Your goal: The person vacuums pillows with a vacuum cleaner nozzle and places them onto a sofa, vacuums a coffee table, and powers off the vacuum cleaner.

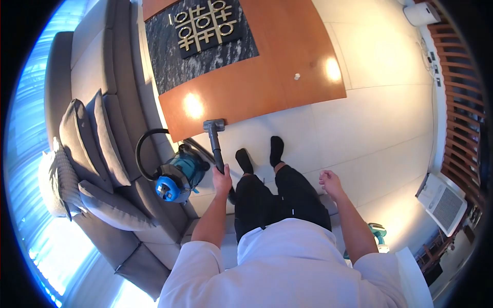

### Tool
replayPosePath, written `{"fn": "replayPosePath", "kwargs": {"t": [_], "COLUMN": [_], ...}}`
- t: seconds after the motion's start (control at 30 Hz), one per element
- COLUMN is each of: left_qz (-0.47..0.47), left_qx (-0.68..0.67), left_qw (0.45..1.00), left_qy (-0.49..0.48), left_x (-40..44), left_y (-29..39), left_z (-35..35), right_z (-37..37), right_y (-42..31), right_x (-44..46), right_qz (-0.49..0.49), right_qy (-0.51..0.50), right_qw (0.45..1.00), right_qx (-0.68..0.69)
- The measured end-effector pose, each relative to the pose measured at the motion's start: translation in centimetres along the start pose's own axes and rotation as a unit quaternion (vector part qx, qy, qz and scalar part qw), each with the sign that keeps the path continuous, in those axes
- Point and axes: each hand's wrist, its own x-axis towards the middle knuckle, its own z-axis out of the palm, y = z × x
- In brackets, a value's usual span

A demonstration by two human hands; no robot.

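My left hand is wrapped round the black tube of a vacuum cleaner wand. The wand's floor nozzle is at the near edge of the brown table, and whether they touch I cannot tell. Left of that hand stands the blue vacuum cleaner body, with its black hose looping up beside the sofa. My right hand hangs over the floor beside my leg, its fingers loosely bent and partly apart, with nothing visible in them. A small white object lies on the tabletop.
A tic-tac-toe board sits on the table's dark marbled inset. Along the left runs a grey sofa with several cushions. On the right are a white boxy appliance and slatted wood. A green device stands behind my right arm.
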Motion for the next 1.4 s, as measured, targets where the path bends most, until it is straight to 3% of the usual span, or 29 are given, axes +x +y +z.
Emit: {"fn": "replayPosePath", "kwargs": {"t": [0.23, 0.33, 0.4, 0.47, 0.5, 0.57, 0.67, 0.77, 0.87, 0.93, 1.0, 1.17, 1.23, 1.3, 1.4], "left_qz": [0.040, -0.033, -0.064, 0.008, -0.041, 0.003, 0.018, 0.017, 0.090, 0.077, 0.140, 0.077, 0.093, 0.150, 0.077], "left_qx": [-0.066, -0.139, -0.245, -0.178, -0.113, 0.050, 0.121, 0.098, 0.123, 0.156, 0.125, 0.090, 0.117, 0.149, 0.149], "left_qw": [0.994, 0.988, 0.967, 0.984, 0.986, 0.995, 0.962, 0.961, 0.961, 0.957, 0.971, 0.989, 0.982, 0.953, 0.955], "left_qy": [0.077, 0.065, -0.020, -0.015, -0.112, -0.085, -0.244, -0.257, -0.229, -0.231, -0.146, -0.092, -0.118, -0.218, -0.246], "left_x": [15.7, 19.5, 20.0, 18.0, 12.0, 8.2, 1.6, 0.1, 2.9, 6.8, 10.2, 14.7, 12.9, 10.2, 4.6], "left_y": [10.8, 12.5, 12.0, 8.1, 12.2, 8.3, 8.0, 6.8, 9.9, 13.5, 16.5, 24.6, 25.0, 23.3, 22.4], "left_z": [0.1, -0.3, 0.4, 3.9, 0.5, 4.1, 4.1, 5.3, 4.9, 5.2, 5.8, 6.4, 6.6, 8.0, 7.4], "right_z": [-5.6, -7.3, -8.3, -8.9, -9.1, -9.5, -9.8, -10.1, -10.2, -10.4, -11.1, -12.7, -13.9, -15.2, -18.0], "right_y": [-0.9, -0.4, -1.1, -2.3, -2.7, -4.0, -7.3, -11.4, -16.4, -18.0, -17.8, -15.8, -15.6, -15.4, -15.4], "right_x": [-2.9, -3.7, -4.0, -4.2, -4.1, -3.5, -3.1, -2.6, -3.6, -3.7, -4.0, -3.3, -2.8, -2.4, -1.2], "right_qz": [0.026, 0.040, 0.049, 0.064, 0.066, 0.082, 0.079, 0.049, 0.024, 0.018, 0.011, 0.047, 0.068, 0.074, 0.052], "right_qy": [0.063, 0.072, 0.071, 0.071, 0.069, 0.093, 0.061, 0.061, 0.081, 0.089, 0.097, 0.080, 0.075, 0.082, 0.077], "right_qw": [0.998, 0.997, 0.996, 0.995, 0.995, 0.992, 0.995, 0.997, 0.996, 0.996, 0.995, 0.996, 0.995, 0.994, 0.996], "right_qx": [-0.012, -0.009, -0.002, 0.018, 0.017, 0.028, 0.009, -0.028, 0.008, 0.012, 0.019, -0.008, -0.016, -0.014, 0.000]}}
